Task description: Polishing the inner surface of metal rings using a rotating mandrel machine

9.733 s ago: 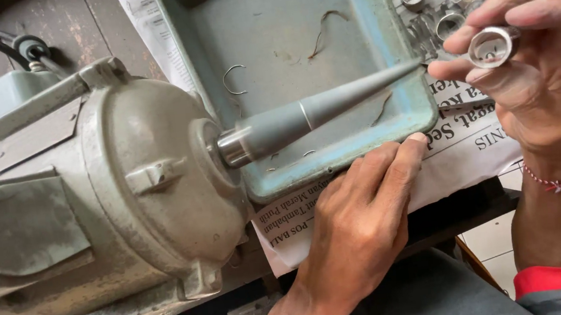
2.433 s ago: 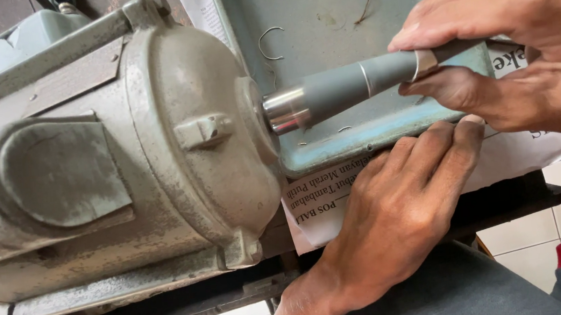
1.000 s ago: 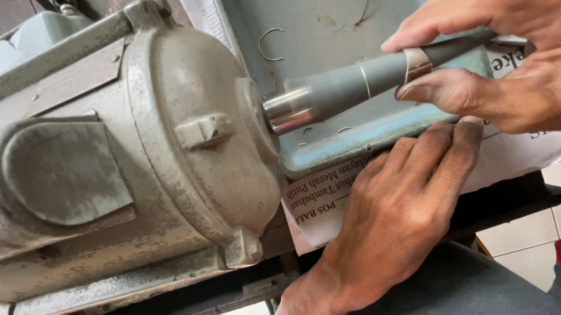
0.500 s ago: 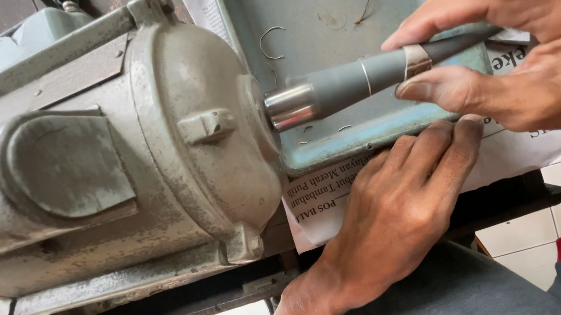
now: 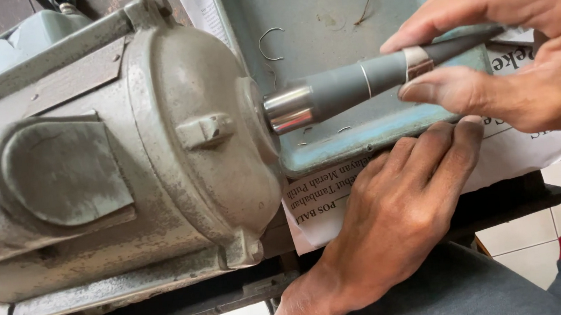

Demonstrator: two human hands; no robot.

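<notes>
two fingers of the right hand pinch a small silver ring around the tapered spindle that sticks out of the grey motor; thumb below, forefinger above, a narrow grip closed on the ring. the left hand lies flat, palm down and holding nothing, on the newspaper at the near edge of the blue-green tray.

the spindle's long axis runs from the motor at the left out to the right, tilted slightly up and away, its thin dark tip pointing right past the fingers. the ring sits about two-thirds along it, over the tray.

if the spindle is turning, which cannot be told, it looks likely to snatch the ring or drag a fingertip. a loose pinch could drop the ring into the tray among the wire scraps.
</notes>
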